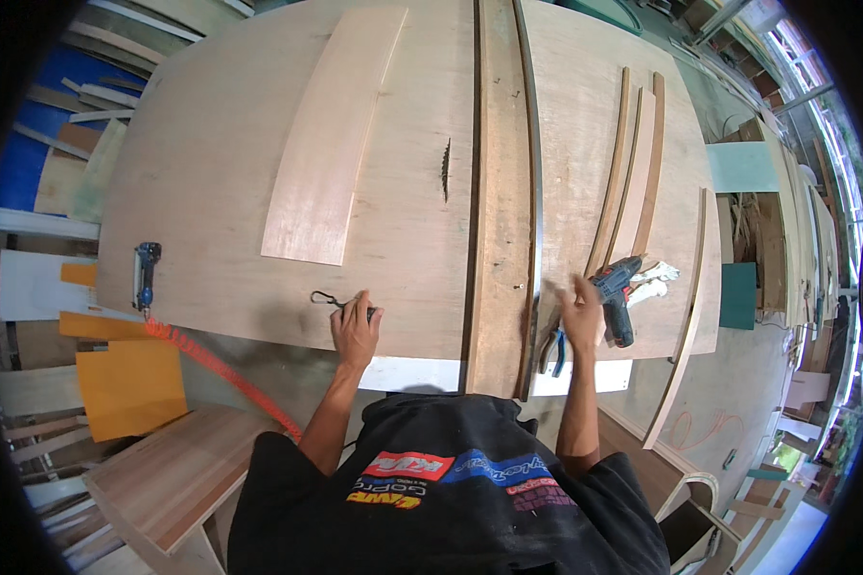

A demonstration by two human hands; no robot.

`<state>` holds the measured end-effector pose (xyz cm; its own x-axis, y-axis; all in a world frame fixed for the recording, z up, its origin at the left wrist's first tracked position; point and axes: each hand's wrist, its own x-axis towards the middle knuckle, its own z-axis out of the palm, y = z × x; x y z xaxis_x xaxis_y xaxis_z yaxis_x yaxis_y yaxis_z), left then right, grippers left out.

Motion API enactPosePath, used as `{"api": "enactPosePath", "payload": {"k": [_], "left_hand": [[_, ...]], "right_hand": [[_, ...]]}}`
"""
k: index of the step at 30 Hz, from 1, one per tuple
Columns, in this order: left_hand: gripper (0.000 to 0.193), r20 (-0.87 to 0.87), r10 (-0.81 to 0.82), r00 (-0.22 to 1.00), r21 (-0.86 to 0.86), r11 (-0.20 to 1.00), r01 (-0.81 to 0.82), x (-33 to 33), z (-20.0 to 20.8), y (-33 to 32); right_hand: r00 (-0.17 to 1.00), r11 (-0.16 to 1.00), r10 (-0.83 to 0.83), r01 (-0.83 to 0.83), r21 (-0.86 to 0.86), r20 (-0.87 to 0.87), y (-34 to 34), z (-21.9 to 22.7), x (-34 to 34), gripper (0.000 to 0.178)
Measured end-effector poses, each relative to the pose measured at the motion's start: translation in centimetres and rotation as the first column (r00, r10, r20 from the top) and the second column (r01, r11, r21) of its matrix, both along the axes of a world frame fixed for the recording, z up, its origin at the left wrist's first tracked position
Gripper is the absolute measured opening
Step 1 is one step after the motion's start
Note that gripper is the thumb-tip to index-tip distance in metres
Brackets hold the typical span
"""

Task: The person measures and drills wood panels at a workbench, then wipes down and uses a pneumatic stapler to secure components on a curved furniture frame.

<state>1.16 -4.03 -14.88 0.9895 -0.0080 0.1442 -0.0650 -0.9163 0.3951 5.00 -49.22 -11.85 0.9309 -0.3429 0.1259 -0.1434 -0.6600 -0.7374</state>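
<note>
My left hand [356, 331] is at the near edge of the plywood table, its fingers curled over a small dark object mostly hidden under them. A black carabiner-like clip [322, 298] sticks out to the left of these fingers. My right hand [581, 314] is slightly blurred, its fingers apart and nothing visible in them. Just right of it lies a dark cordless drill [618, 295]. Pliers with blue and dark handles [554, 351] lie below its left side. Between my hands runs a long wooden beam [501, 206] with several screws or nails in it and dark edges.
A pale board [334, 144] and a thin dark strip [446, 171] lie on the table [201, 125]. Several wood strips [633, 163] and white gloves or cloth [654, 280] are at right. A nail gun [145, 276] with a coiled orange hose [225, 374] sits left.
</note>
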Motion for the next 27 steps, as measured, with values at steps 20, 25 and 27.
{"api": "enactPosePath", "payload": {"k": [20, 25, 27], "left_hand": [[0.034, -0.029, -0.291, 0.956, -0.421, 0.871, 0.253, 3.8, 5.6, -1.4], [0.049, -0.021, -0.482, 0.876, -0.283, 0.843, 0.457, 2.3, 4.3, -1.9], [0.05, -0.033, -0.465, 0.885, -0.31, 0.846, 0.433, 3.0, 3.6, -1.5]], "right_hand": [[0.639, 0.659, 0.75, -0.703, 0.265, -0.169, 26.2, -2.8, -3.4, 0.056], [0.713, 0.709, 0.681, -0.586, 0.393, -0.168, 26.8, -2.9, -2.1, 0.034], [0.717, 0.679, 0.666, -0.47, 0.564, -0.205, 26.6, -3.2, -1.6, 0.025]]}}
